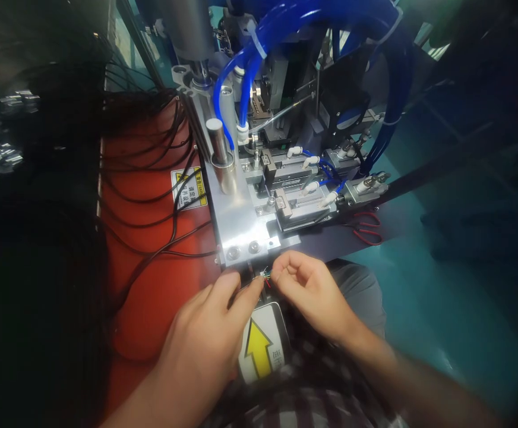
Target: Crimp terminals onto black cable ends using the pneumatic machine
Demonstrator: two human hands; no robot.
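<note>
Thin coloured wires (266,274), green, white and red, fan out between my two hands just below the front edge of the metal machine plate (241,238). My left hand (217,318) has its fingers closed at the wires' left side, thumb and forefinger near the bare ends. From the right, my right hand (306,282) pinches the wires between thumb and fingertips. Below the hands sits a white label with a yellow arrow (259,351). The cable behind the wires is mostly hidden by my fingers.
Metal slides with white air fittings (312,160) and blue air hoses (286,30) rise beyond my hands. Black cables (152,223) run over the red surface (152,297) at left, beside a warning label (190,189). Red-handled pliers or scissors (368,229) lie at right.
</note>
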